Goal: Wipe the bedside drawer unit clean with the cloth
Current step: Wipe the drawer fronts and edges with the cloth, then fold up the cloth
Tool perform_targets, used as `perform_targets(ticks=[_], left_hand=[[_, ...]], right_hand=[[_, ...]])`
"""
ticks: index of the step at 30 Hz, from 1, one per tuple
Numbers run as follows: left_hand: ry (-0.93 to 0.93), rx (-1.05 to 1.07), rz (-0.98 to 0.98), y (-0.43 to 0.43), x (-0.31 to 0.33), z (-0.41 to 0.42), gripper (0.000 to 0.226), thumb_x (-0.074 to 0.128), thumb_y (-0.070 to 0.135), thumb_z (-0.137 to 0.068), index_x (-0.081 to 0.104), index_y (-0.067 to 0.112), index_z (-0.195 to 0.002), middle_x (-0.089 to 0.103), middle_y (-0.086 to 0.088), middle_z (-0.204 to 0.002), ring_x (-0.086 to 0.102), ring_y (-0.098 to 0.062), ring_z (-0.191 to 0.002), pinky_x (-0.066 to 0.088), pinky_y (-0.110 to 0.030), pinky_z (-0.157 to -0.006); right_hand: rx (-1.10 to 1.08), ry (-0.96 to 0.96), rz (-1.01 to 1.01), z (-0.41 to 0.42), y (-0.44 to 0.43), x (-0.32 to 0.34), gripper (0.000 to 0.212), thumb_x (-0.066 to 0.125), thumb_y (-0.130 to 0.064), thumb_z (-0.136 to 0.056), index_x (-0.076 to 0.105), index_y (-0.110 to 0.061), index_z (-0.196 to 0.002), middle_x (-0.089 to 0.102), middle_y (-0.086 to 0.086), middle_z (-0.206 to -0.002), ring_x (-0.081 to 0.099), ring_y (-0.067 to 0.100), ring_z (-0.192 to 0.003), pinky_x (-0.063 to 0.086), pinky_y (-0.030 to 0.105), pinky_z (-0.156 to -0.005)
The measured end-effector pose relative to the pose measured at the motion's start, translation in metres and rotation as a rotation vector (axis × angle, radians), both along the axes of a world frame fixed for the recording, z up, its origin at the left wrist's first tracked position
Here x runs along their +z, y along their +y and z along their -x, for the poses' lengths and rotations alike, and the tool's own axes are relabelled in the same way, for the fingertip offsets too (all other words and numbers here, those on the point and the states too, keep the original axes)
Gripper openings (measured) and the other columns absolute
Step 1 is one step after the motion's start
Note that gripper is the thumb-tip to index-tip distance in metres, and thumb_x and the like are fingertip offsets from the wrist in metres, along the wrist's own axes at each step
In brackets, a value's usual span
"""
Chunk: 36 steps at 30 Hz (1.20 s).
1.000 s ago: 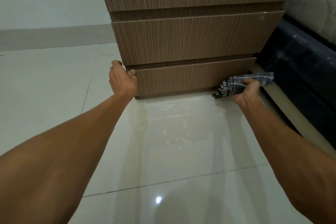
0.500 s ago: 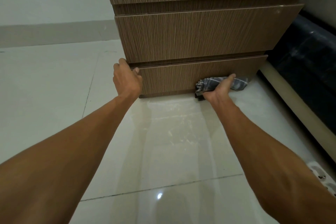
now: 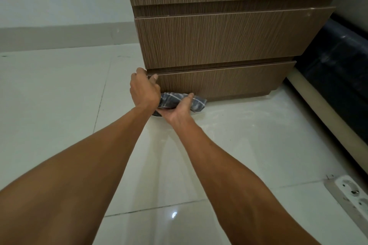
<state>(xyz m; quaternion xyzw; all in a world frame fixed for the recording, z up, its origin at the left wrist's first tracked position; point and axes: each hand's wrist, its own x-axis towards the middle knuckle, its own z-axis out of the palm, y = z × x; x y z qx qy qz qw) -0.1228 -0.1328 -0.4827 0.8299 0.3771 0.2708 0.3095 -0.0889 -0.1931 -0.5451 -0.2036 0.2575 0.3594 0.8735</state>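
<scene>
1. The step in hand looks to be wiping the foot of the drawer unit (image 3: 219, 42): the right hand (image 3: 180, 108) presses a bunched grey checked cloth (image 3: 175, 100) against the lower edge of the bottom drawer (image 3: 219, 83), where it meets the floor (image 3: 59, 105), near the unit's left front corner.
2. The right hand is curled closed around the cloth, thumb on top.
3. The left hand (image 3: 143, 90) grips the top left corner of the bottom drawer, fingers wrapped round the side and thumb on the front, apparently steadying it.
4. Compared with a second ago, the cloth has travelled from the right end of the drawer's lower edge to the left end, almost under the left hand, which has kept its place.
5. The next move probably calls for turning the stroke back rightward or shifting up to the drawer face, keeping firm pressure.
6. A power strip (image 3: 350, 197) lies on the floor, well apart to the right.
</scene>
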Motion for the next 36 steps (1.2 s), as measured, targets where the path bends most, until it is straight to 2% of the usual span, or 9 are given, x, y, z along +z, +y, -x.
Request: perform_targets(ticks=[4,8,12,15,21,26,30,32,36], left_hand=[[-0.037,-0.063,-0.005,0.012,-0.012,0.004,0.032,0.053,0.035,-0.096,0.056,0.009,-0.114,0.066,-0.011,-0.104,0.062,-0.026,-0.095,0.046,-0.034,-0.074],[0.047,-0.075,0.02,0.027,-0.019,0.025,0.055,0.035,0.054,-0.097,0.063,0.007,-0.103,0.067,-0.013,-0.099,0.063,-0.027,-0.09,0.048,-0.039,-0.072],[0.217,-0.017,0.188,0.031,0.002,0.066,0.055,0.025,0.041,-0.103,0.065,0.004,-0.111,0.065,-0.009,-0.105,0.056,-0.022,-0.093,0.036,-0.031,-0.077],[0.322,-0.046,0.392,0.037,0.033,0.103,0.05,0.03,0.039,-0.103,0.064,0.004,-0.112,0.065,-0.014,-0.117,0.057,-0.028,-0.106,0.035,-0.03,-0.084],[0.469,-0.141,1.006,0.039,0.139,0.147,0.03,0.047,0.044,-0.093,0.065,0.02,-0.097,0.065,0.001,-0.108,0.053,-0.021,-0.115,0.034,-0.039,-0.102],[0.548,-0.189,1.094,0.029,0.259,0.168,0.044,0.063,0.042,-0.076,0.066,0.01,-0.106,0.067,-0.006,-0.113,0.058,-0.02,-0.11,0.039,-0.036,-0.094],[0.564,-0.183,1.054,0.025,0.367,0.176,0.015,0.066,0.022,-0.084,0.061,0.008,-0.086,0.057,-0.002,-0.085,0.052,-0.017,-0.086,0.04,-0.031,-0.083],[0.573,-0.203,1.047,0.023,0.422,0.18,0.014,0.065,0.019,-0.084,0.058,0.009,-0.076,0.055,-0.001,-0.081,0.05,-0.015,-0.078,0.038,-0.029,-0.077],[0.549,-0.25,1.029,0.026,0.519,0.184,0.011,0.065,0.016,-0.081,0.057,0.009,-0.08,0.053,-0.003,-0.081,0.049,-0.015,-0.073,0.038,-0.027,-0.069]], right_hand=[[0.127,0.014,0.079,0.022,0.009,-0.002,0.058,0.047,-0.052,-0.097,0.046,-0.008,-0.135,0.06,0.023,-0.119,0.058,0.038,-0.107,0.044,0.053,-0.098],[0.417,-0.191,0.281,0.042,-0.001,0.002,0.015,0.056,-0.014,-0.092,0.06,-0.008,-0.106,0.066,0.016,-0.098,0.064,0.029,-0.085,0.054,0.043,-0.077],[0.644,-0.257,0.418,0.058,-0.023,0.025,0.015,0.047,0.002,-0.086,0.058,-0.008,-0.09,0.066,0.012,-0.085,0.063,0.027,-0.078,0.053,0.041,-0.079],[0.759,-0.214,0.448,0.068,-0.04,0.059,0.016,0.046,0.0,-0.081,0.055,-0.008,-0.092,0.066,0.012,-0.081,0.064,0.028,-0.076,0.054,0.039,-0.079],[0.951,-0.107,0.377,0.095,-0.066,0.173,0.044,0.059,-0.01,-0.066,0.055,-0.007,-0.11,0.065,0.017,-0.103,0.062,0.035,-0.095,0.04,0.055,-0.106],[0.977,-0.079,0.409,0.112,-0.071,0.298,0.056,0.067,-0.03,-0.079,0.057,-0.006,-0.129,0.06,0.02,-0.125,0.059,0.036,-0.108,0.042,0.053,-0.107],[0.979,-0.05,0.498,0.121,-0.075,0.41,0.066,0.074,-0.052,-0.078,0.064,-0.006,-0.124,0.068,0.019,-0.122,0.067,0.033,-0.105,0.054,0.048,-0.093],[0.956,-0.049,0.526,0.125,-0.079,0.464,0.052,0.071,-0.051,-0.082,0.069,-0.008,-0.112,0.073,0.016,-0.11,0.07,0.03,-0.098,0.055,0.046,-0.091],[0.85,-0.079,0.536,0.131,-0.086,0.56,0.051,0.072,-0.045,-0.085,0.066,-0.009,-0.121,0.07,0.015,-0.12,0.068,0.028,-0.106,0.053,0.043,-0.097]])
